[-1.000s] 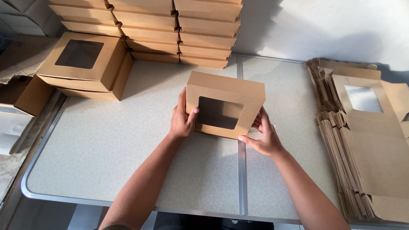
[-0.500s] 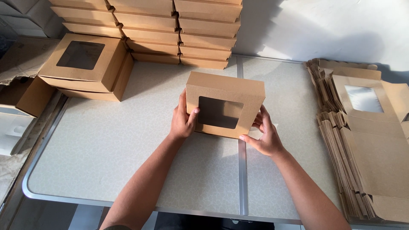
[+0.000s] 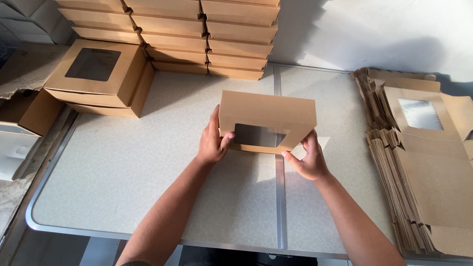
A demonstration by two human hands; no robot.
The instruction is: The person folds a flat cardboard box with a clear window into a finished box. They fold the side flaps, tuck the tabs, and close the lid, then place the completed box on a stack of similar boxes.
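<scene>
Over mottled grey table (image 3: pixel 123 167), both hands grasp a windowed kraft cardboard box (image 3: pixel 268 114).

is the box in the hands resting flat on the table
No, both hands, left hand and right hand, hold the windowed box tilted up, its window facing the person, above the table.

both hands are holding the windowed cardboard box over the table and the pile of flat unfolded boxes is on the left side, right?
Not quite: the head view shows the pile of flat boxes on the right. Both the left hand and right hand do hold the windowed box over the table.
</scene>
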